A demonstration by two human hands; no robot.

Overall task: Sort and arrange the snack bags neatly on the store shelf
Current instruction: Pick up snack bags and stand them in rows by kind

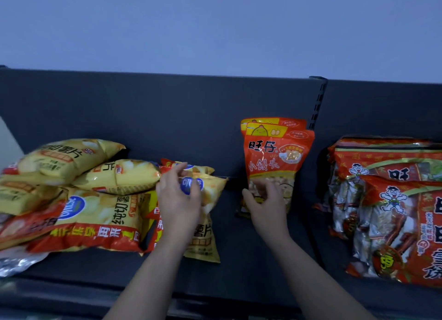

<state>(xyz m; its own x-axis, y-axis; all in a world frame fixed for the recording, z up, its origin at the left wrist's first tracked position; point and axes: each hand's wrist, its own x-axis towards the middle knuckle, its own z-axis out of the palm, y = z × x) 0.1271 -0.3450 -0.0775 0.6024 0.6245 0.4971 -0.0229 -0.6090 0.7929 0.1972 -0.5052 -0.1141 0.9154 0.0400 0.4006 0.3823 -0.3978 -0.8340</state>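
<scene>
Two orange snack pouches [277, 150] stand upright, one behind the other, against the dark back panel at mid shelf. My right hand [265, 200] holds the front pouch at its lower edge, fingers curled on it. My left hand [178, 195] grips a small yellow chip bag [210, 188] lying on a heap of yellow and red chip bags [95, 200] on the left of the shelf. Another yellow chip bag [203, 238] lies under my left wrist.
Large red rice-cracker packs [392, 205] lean in a stack on the right. A slotted upright post [317, 104] divides the back panel. The dark shelf board [239, 260] shows between the groups. A silver foil bag [16, 260] lies at the far left front.
</scene>
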